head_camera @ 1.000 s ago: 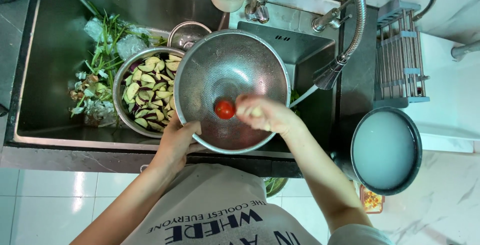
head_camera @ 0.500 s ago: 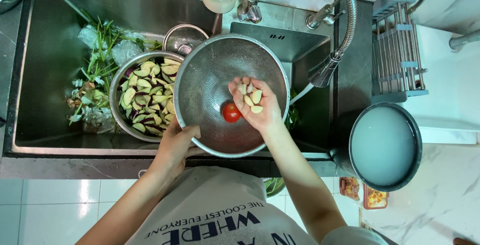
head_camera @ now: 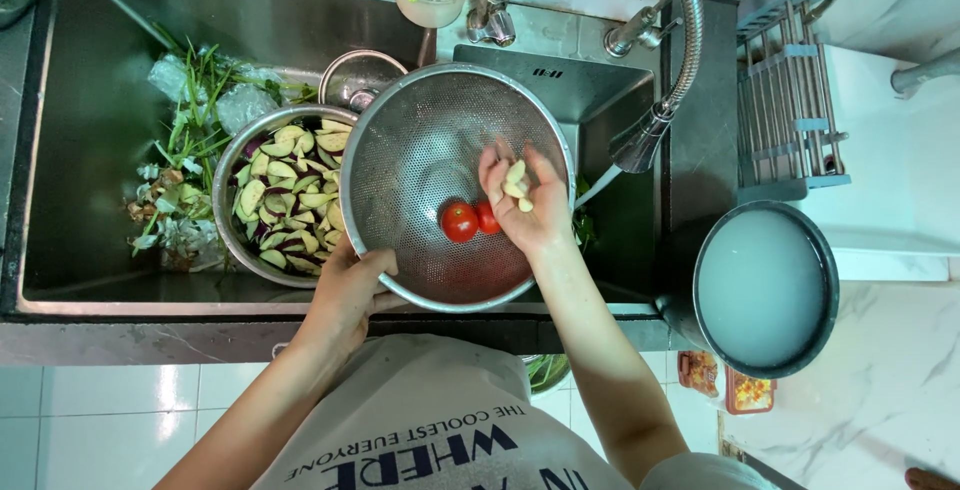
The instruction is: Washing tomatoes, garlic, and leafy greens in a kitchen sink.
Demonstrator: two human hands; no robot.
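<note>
- I am seeing my left hand [head_camera: 345, 290] gripping the near rim of the metal colander [head_camera: 400, 150], fingers curled over its thin edge, thumb on the outside.
- I am holding that colander, a round, finely perforated steel bowl, over the sink [head_camera: 90, 70], its rim overlapping the smaller steel bowl beside it.
- My right hand [head_camera: 525, 205] is reaching into the colander, palm up, fingers cupped narrowly around a few pale, smooth garlic cloves [head_camera: 517, 182].
- Two small, glossy red tomatoes [head_camera: 460, 221] are lying at the colander's bottom, touching each other, just beside my right palm.
- To the left, the round steel bowl [head_camera: 232, 165] is holding sliced eggplant [head_camera: 290, 195], pale wedges with purple skin.
- Beyond it, green stalks and crumpled clear plastic [head_camera: 185, 110] are lying in the sink's far left corner.
- To the right, a dark round pot [head_camera: 765, 290] is holding cloudy white water on the counter.
- Farthest back, a flexible ribbed metal faucet hose [head_camera: 685, 40] is curving down toward the sink.
</note>
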